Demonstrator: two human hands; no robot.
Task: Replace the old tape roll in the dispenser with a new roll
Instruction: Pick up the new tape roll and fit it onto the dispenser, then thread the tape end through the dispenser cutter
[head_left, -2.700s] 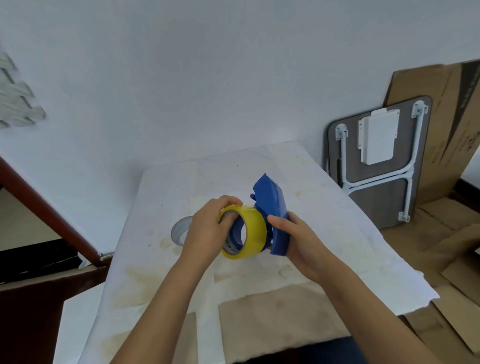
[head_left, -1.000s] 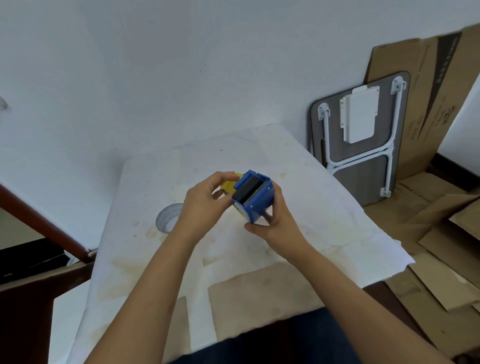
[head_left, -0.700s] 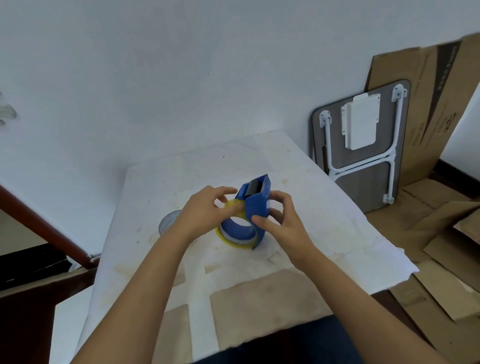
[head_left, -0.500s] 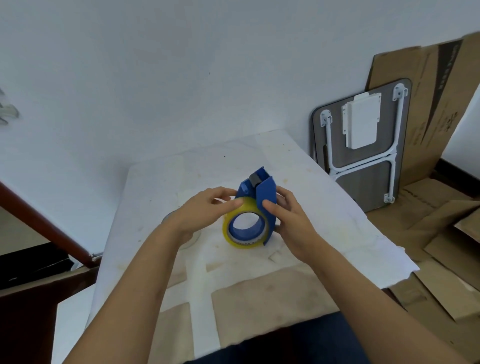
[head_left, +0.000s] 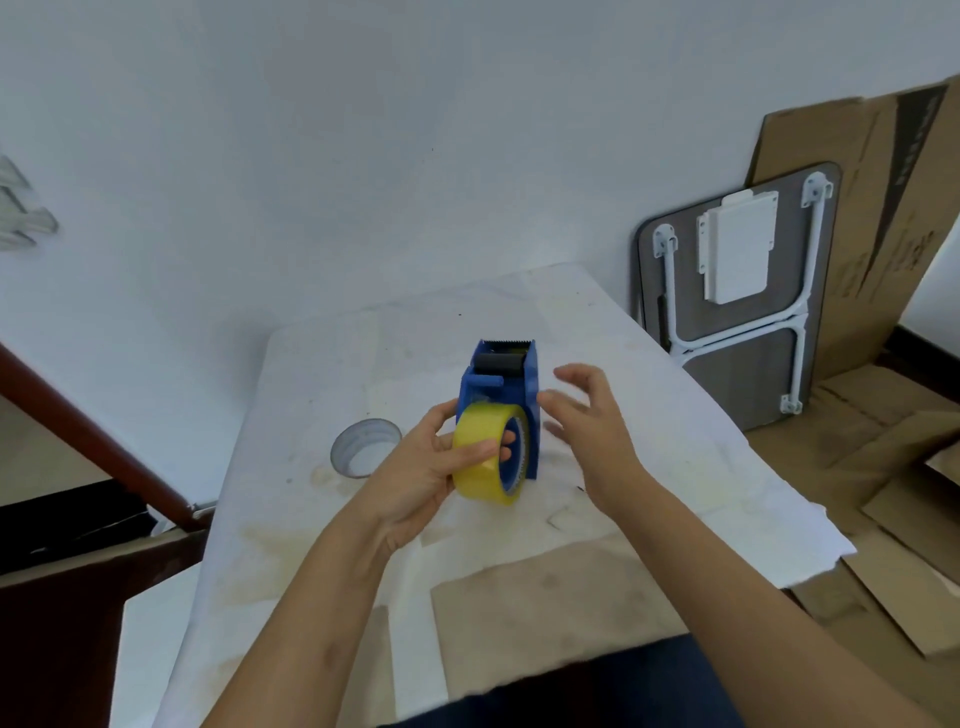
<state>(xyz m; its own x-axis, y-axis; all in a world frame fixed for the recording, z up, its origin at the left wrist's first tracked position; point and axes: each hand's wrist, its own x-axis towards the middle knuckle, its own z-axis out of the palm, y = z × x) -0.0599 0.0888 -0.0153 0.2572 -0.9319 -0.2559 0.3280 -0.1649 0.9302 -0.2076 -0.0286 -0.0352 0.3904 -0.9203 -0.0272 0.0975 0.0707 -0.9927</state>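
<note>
Two hands: left hand (head_left: 426, 467) grip closed on yellow roll (head_left: 485, 454) seated in blue dispenser (head_left: 501, 395); right hand (head_left: 587, 426) open, empty. Next: thread tape end.

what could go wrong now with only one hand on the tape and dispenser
Only the left hand grips the yellow tape roll; the right hand is open beside the blue dispenser, so the assembly could tip or twist. The serrated blade on top faces up, near where the right fingers might regrip.
</note>
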